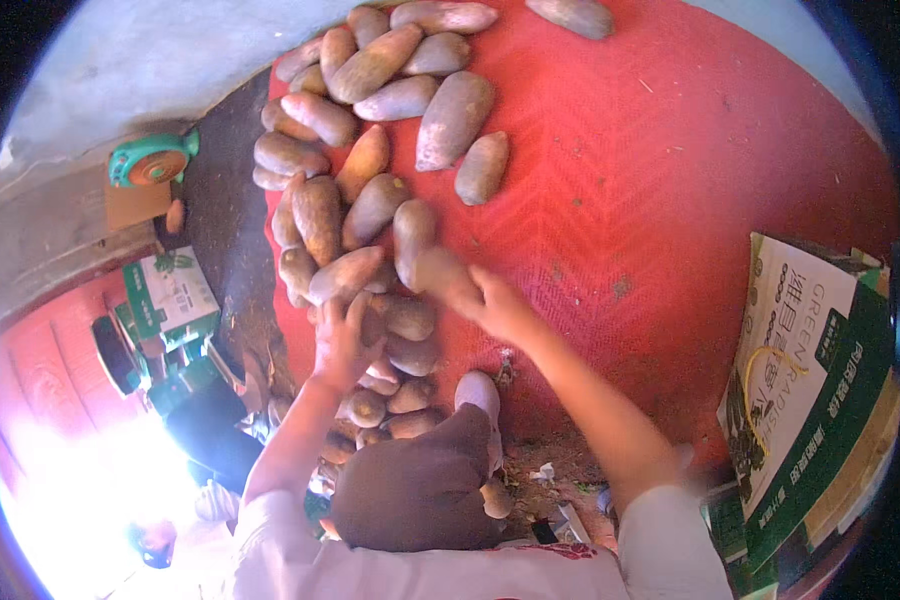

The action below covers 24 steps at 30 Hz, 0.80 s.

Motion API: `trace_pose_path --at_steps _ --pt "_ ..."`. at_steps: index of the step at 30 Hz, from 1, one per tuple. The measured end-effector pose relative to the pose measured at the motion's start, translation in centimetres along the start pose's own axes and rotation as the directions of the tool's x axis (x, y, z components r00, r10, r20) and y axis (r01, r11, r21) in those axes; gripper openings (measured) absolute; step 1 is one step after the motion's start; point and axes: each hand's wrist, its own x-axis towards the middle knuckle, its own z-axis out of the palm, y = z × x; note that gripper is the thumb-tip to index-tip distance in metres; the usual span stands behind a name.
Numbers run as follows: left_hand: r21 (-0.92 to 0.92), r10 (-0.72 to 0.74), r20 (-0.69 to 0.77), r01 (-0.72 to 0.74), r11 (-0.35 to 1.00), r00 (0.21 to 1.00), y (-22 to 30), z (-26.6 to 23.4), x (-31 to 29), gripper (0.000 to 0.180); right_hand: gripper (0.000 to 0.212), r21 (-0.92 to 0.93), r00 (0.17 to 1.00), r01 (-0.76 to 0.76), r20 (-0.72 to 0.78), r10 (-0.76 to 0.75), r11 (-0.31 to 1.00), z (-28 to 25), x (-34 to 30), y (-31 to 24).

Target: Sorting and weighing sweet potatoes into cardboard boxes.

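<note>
My right hand [508,312] grips the near end of an elongated brownish vegetable [442,278], blurred by motion, above the red woven mat. Its far end meets another vegetable [414,228] of the same kind. At the near part of the pile, my left hand [338,345] has its fingers spread, touching the pile beside a pinkish-brown vegetable [347,275]. A darker one [372,326] shows by its thumb; whether the hand bears any weight I cannot tell. The vegetables are long and thick, brown to orange, their exact kind unclear.
Many more vegetables [455,120] lie along the left side of the red mat [610,200]. A green-and-white carton [810,380] stands at right. Smaller cartons [175,295] and a teal round fan-like object [153,160] are at left. Another person [195,530] is at lower left.
</note>
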Motion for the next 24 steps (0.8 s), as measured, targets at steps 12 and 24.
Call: trace_pose_path --at_steps 12,24 --pt "0.294 -0.352 0.478 0.23 0.927 0.805 -6.8 2.3 -35.6 0.048 0.03 -0.11 0.813 0.307 0.546 -0.201 0.945 10.6 -6.8 -5.0" --pt "0.291 0.058 0.078 -0.079 0.954 0.995 -3.6 3.5 10.5 0.071 0.029 -0.904 0.881 0.353 0.234 -0.411 0.242 0.5 7.0 -4.2"
